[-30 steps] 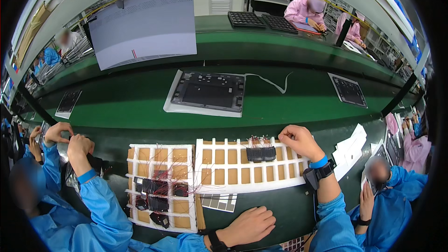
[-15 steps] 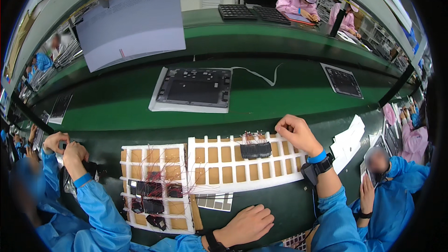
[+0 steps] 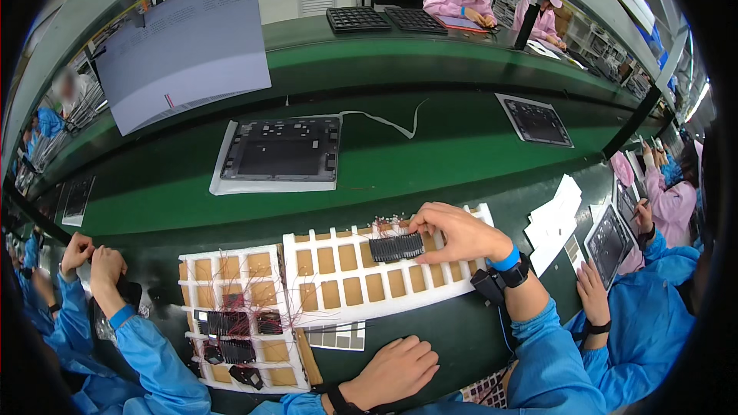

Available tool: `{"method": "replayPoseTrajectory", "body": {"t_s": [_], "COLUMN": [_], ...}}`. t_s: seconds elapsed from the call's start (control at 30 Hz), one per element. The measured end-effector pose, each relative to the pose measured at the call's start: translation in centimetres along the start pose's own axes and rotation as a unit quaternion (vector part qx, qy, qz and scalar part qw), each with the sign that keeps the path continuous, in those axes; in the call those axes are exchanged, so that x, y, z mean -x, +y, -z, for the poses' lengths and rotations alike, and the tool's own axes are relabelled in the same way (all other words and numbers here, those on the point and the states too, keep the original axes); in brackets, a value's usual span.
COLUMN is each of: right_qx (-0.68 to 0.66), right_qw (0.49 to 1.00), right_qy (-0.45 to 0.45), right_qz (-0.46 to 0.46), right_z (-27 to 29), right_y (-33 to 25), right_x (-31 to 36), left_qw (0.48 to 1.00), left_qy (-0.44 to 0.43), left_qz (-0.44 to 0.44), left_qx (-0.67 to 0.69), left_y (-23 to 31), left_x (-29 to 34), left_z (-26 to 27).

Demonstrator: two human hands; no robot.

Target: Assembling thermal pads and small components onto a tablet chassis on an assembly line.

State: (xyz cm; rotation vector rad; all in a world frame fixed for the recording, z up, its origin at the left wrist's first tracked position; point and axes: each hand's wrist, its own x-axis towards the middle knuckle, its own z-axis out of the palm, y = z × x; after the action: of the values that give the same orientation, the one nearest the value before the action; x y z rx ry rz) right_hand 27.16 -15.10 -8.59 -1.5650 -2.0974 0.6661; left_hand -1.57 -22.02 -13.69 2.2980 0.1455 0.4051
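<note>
My right hand [image 3: 461, 237] is at the right end of a row of slim black parts with thin red wires [image 3: 397, 247]. Its thumb and fingers close round the end part, from the near and far sides. The row lies across a white foam tray with brown compartments [image 3: 350, 313]. My left hand [image 3: 393, 370] rests palm down on the dark green table near the front edge, fingers loosely stretched and holding nothing. To its left stands a second foam tray [image 3: 286, 292] with black wired parts [image 3: 223, 323] and tangled red wires.
A grey patch card [image 3: 338, 336] lies by the trays. Beyond, on the green bench, is a flat tablet-like panel [image 3: 284, 150] on white sheeting. White papers [image 3: 553, 219] lie at right. Co-workers in blue sit close on both sides; others in pink work across the bench.
My right hand has moved left from above the tray's far right edge onto the end of the black row. My left hand stays on the table. The whole view has shifted.
</note>
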Motion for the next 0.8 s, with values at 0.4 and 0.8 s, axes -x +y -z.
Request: {"method": "replayPoseTrajectory", "body": {"t_s": [0.4,0.8], "right_qx": [-0.068,-0.072], "right_qw": [0.997,0.997], "right_qy": [-0.008,0.000], "right_qz": [0.025,-0.005], "right_z": [0.22,0.02], "right_y": [0.45,0.92], "right_x": [0.07,0.37], "left_qw": [1.000,1.000], "left_qy": [0.005,0.002], "left_qz": [-0.004,-0.005], "left_qx": [-0.005,-0.010], "left_y": [0.04,0.21], "left_x": [-0.11,-0.25], "left_z": [-0.03,0.11]}}
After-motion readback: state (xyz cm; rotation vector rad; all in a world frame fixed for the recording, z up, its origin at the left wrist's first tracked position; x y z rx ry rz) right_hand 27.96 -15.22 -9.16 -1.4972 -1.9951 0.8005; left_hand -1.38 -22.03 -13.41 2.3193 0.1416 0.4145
